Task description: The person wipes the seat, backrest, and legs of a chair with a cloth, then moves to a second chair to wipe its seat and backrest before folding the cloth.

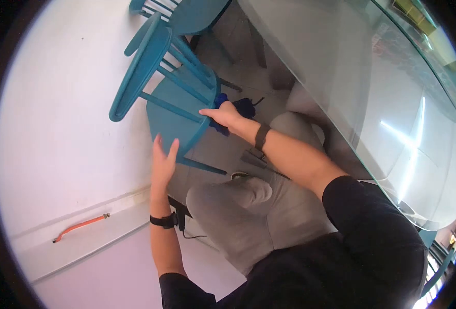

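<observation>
A teal chair [179,129] with a spindle back stands beside the white wall. My right hand [225,114] is at the seat's edge, its thumb lying over the seat by the base of a spindle. The other fingers are mostly hidden, closed on a shaggy dark-blue cloth [218,127] that bunches under the edge and hangs below it. My left hand [164,164] is raised at the near corner of the seat, thumb and fingers spread with nothing between them; its fingertips overlap the seat's edge in this view.
A second teal chair [197,18] stands behind the first. On the right is a glass-topped table [336,67], its edge close to my right arm. An orange hose [81,226] lies along the ledge at the wall's foot. My bent legs [238,216] are below my arms.
</observation>
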The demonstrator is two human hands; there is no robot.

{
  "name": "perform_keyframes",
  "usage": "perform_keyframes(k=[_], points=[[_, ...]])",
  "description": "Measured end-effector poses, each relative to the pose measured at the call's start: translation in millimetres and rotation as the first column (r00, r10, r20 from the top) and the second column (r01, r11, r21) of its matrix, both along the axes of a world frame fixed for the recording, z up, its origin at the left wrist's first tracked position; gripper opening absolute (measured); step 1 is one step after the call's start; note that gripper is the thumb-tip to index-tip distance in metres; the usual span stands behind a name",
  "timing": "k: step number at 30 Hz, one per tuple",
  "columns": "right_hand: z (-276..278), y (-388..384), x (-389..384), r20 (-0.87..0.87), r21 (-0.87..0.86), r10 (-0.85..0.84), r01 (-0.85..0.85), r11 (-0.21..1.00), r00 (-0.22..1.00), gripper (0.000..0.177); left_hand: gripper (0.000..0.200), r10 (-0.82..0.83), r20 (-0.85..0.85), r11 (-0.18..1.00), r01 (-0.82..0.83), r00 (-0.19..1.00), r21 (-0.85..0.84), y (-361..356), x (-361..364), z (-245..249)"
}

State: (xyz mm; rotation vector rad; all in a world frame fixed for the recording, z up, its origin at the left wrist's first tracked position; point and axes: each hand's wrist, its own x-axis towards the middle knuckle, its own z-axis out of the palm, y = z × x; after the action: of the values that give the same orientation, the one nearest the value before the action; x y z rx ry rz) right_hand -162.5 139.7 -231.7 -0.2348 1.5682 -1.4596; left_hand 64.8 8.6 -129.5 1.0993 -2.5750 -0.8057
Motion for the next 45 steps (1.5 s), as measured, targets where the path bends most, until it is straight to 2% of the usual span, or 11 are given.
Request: perform_keyframes(k=[2, 7, 9, 13, 15, 22, 32, 35, 37, 43, 45], points=[[-8.9, -6.0, 8.6, -0.050, -0.122, -0.016, 0.010, 0.993, 0.999, 0.075, 0.085, 0.077, -0.156, 0.947, -0.023, 0.985, 0.321, 31.5, -47.8, 29.3], [1.4, -5.3, 4.8, -0.009, -0.140, 0.004, -0.006, 0.990, 1.000, 0.072, 0.076, 0.104, -0.240, 0.900, 0.012, 0.965, 0.436, 9.3, -118.5, 1.0], [7.7, -1.6, -5.4, 0.016, -0.116, -0.005, 0.007, 0.993, 1.000, 0.071, 0.066, -0.021, 0.064, 0.977, 0.007, 0.998, 0.213, -1.2, -127.2, 0.9], [8.2, -4.4, -18.9, -0.027, -0.162, -0.076, 0.070, 0.984, 0.997, 0.070, 0.061, -0.093, 0.005, 0.952, 0.088, 0.996, 0.293, -6.0, -130.3, -20.2], [11.8, -7.3, -26.7, 0.019, -0.185, -0.069, 0.071, 0.980, 0.997, 0.070, 0.076, -0.258, 0.006, 0.961, 0.257, 0.966, -0.102, 0.2, -121.1, -40.3], [14.6, -7.0, -26.9, -0.023, -0.220, -0.037, 0.031, 0.975, 0.999, 0.067, 0.074, -0.187, 0.395, 0.829, 0.360, 0.899, -0.427, 14.6, -117.8, -25.3], [-17.3, -47.0, -15.8, -0.068, -0.181, -0.035, 0.022, 0.983, 0.997, 0.053, 0.072, -0.211, 0.373, 0.856, 0.355, 0.903, -0.375, -40.9, -126.3, -27.5], [-19.0, -50.5, -23.4, -0.189, -0.121, -0.323, 0.304, 0.945, 0.927, 0.049, 0.071, -0.208, 0.333, 0.818, 0.350, 0.920, -0.456, -39.3, -128.6, -24.1], [-3.9, -43.8, -33.2, -0.333, -0.282, -0.709, 0.652, 0.704, 0.621, 0.049, 0.071, -0.177, 0.378, 0.834, 0.343, 0.909, -0.433, -38.7, -128.4, -23.1], [-20.6, -30.7, -65.2, -0.702, -0.166, -0.568, 0.676, 0.717, 0.430, 0.070, 0.070, -0.173, 0.362, 0.851, 0.324, 0.916, -0.413, -44.4, -132.4, -22.6], [-26.0, -35.5, -64.5, -0.686, -0.155, -0.482, 0.537, 0.829, 0.545, 0.067, 0.070, -0.164, 0.385, 0.862, 0.322, 0.908, -0.392, -42.9, -134.4, -16.9]])
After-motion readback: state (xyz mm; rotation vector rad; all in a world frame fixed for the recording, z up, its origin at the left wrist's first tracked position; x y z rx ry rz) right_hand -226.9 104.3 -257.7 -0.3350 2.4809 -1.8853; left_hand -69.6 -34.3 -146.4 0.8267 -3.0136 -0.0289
